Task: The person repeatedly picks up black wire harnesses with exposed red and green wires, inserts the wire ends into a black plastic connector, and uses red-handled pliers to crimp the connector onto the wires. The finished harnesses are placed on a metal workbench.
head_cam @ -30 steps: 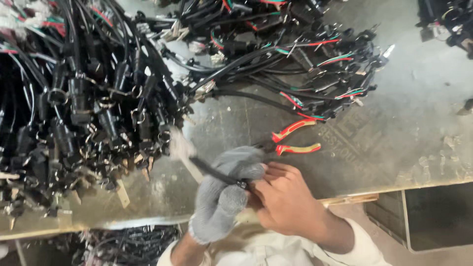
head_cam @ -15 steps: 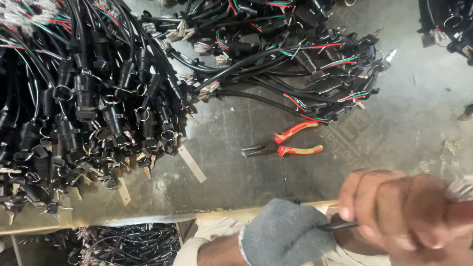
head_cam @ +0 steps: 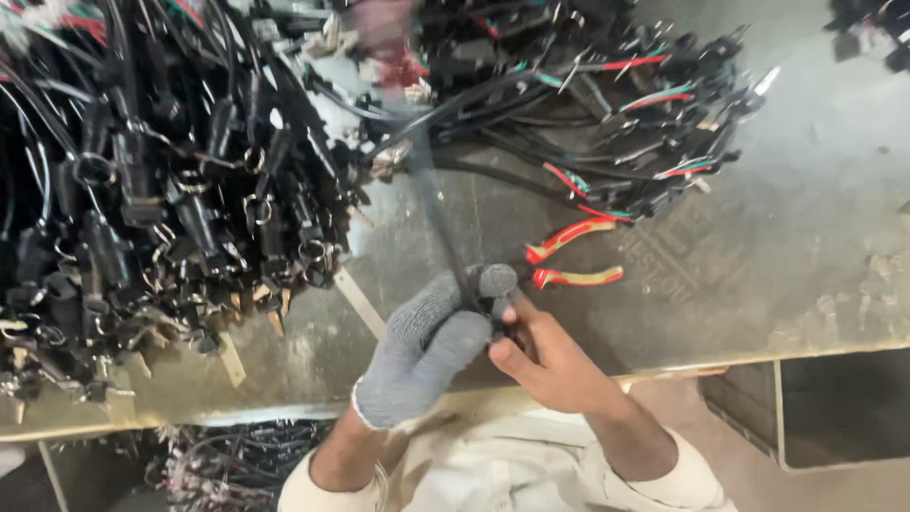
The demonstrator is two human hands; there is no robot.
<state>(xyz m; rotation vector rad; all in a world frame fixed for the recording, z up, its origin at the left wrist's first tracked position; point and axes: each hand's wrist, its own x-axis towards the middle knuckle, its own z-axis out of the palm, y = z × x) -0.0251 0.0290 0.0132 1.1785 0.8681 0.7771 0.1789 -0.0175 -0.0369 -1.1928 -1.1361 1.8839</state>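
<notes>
Head view — scuffed grey metal table [head_cam: 806, 218], black cable heaps [head_cam: 171, 190] — red-handled pliers [head_cam: 573, 256].

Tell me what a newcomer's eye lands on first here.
First the heap of black cables covering the left of the metal table. Then the two hands at the near edge: the gloved left hand and bare right hand pinch one black cable. Red-handled pliers lie just beyond them.

Single view, head-mounted, looking steeply down and slightly forward over the worn grey metal worktable [head_cam: 777, 256]. The camera sits close: the grey knit-gloved left hand [head_cam: 427, 351] and bare right hand [head_cam: 545, 356] fill the lower centre. The table's near edge crosses the lower frame; no second view overlaps.
</notes>
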